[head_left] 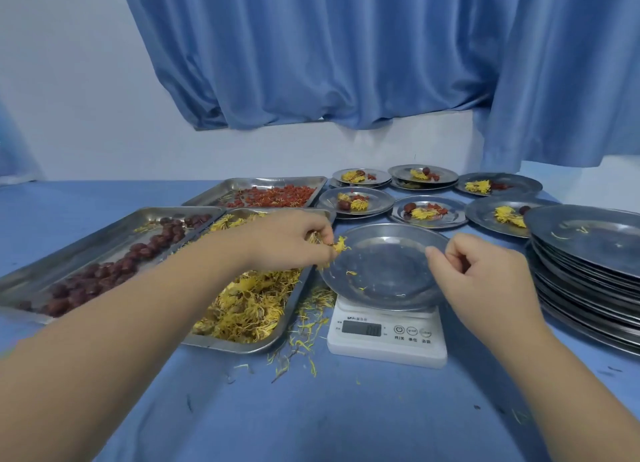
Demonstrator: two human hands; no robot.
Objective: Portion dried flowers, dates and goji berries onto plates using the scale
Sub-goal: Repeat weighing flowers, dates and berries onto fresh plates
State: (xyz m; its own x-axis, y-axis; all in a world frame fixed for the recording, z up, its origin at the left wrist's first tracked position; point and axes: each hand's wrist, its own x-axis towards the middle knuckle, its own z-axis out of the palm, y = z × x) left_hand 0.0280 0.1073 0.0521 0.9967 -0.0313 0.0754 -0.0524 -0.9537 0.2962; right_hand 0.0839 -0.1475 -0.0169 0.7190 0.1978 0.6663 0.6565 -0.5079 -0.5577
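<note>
The left hand [294,240], left of centre, pinches a small tuft of dried flowers [340,244] right at the left rim of the plate [408,240] sitting on the scale [386,337] in the lower middle. The right hand [485,271], right of centre, is loosely curled at the plate's right rim; whether it holds anything cannot be told. The plate carries only a few stray petals, and the display [361,329] seems to read near 0, though the digits are blurred. To do this well, drop the tuft at the plate's centre, add from the flower tray [242,347] in the lower left in small pinches, keep both hands off the rim while reading, and avoid scattering more petals onto the cloth.
</note>
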